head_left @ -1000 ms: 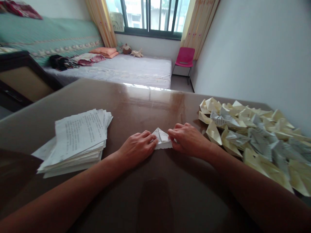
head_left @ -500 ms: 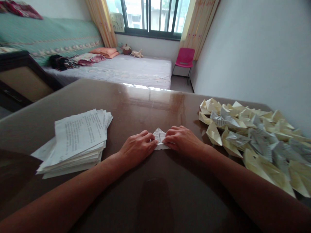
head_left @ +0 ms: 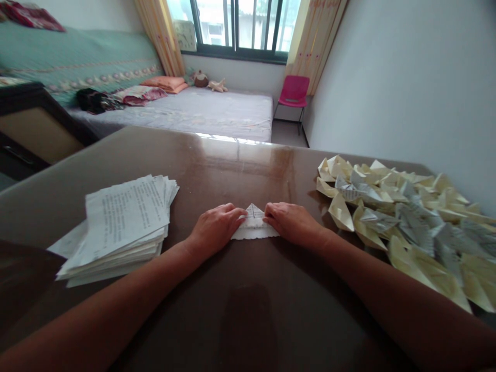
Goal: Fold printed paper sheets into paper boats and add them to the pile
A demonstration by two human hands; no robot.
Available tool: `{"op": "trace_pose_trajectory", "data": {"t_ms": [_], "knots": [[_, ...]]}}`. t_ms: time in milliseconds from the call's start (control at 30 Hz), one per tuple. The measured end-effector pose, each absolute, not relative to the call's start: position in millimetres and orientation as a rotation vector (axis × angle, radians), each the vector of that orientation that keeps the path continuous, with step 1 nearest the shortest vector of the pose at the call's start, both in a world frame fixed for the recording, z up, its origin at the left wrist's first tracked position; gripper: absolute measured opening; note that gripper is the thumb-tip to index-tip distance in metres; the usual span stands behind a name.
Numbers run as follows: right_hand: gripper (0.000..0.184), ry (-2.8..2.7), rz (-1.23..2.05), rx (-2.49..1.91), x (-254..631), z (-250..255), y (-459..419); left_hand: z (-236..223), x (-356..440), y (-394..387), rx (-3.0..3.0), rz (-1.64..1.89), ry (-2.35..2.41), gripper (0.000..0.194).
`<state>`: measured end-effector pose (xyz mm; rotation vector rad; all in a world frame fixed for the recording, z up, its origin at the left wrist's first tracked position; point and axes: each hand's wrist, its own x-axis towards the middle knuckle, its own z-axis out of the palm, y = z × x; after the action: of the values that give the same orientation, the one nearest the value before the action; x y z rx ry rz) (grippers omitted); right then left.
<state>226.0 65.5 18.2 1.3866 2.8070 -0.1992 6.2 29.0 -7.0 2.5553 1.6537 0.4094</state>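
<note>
A small folded sheet of printed paper (head_left: pixel 254 225) lies flat on the brown table, its pointed top facing away from me and a white strip along its near edge. My left hand (head_left: pixel 220 223) grips its left side, fingers closed with the thumb near the fold. On the opposite side my right hand (head_left: pixel 290 221) holds the paper's right part, fingers bent and pressed together. Both hands hide the paper's outer corners.
To the left stands a stack of printed sheets (head_left: pixel 126 219). Many folded paper boats (head_left: pixel 411 217), cream and grey-white, crowd the right side of the glossy table (head_left: pixel 248 175). Beyond the table are a bed (head_left: pixel 217 111) and a pink chair (head_left: pixel 293 92).
My hands have moved slightly apart along the paper. More of its white near strip now shows between and below them.
</note>
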Motion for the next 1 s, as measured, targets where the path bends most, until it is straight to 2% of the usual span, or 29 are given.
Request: {"op": "trace_pose_trajectory", "data": {"t_ms": [200, 300, 467, 633, 800, 1000], "knots": [[0.02, 2.803, -0.129, 1.347, 222, 18, 64, -1, 12, 18, 2.96, 0.523, 1.453, 0.029], [0.018, 2.821, -0.129, 1.328, 223, 17, 64, 2, 22, 7, 3.03, 0.422, 1.263, 0.029], [0.018, 2.807, -0.142, 1.386, 225, 22, 63, -1, 30, 0, 2.996, 0.307, 1.335, 0.03], [0.019, 2.961, 0.129, 1.137, 219, 38, 37, -1, 29, 2, 2.987, 0.266, 1.349, 0.024], [0.027, 2.835, 0.104, 1.134, 215, 31, 16, 3, 31, 0, 2.982, 0.22, 1.347, 0.026], [0.026, 2.695, 0.108, 1.175, 218, 29, 14, 10, 27, -3, 3.09, 0.033, 1.404, 0.027]]}}
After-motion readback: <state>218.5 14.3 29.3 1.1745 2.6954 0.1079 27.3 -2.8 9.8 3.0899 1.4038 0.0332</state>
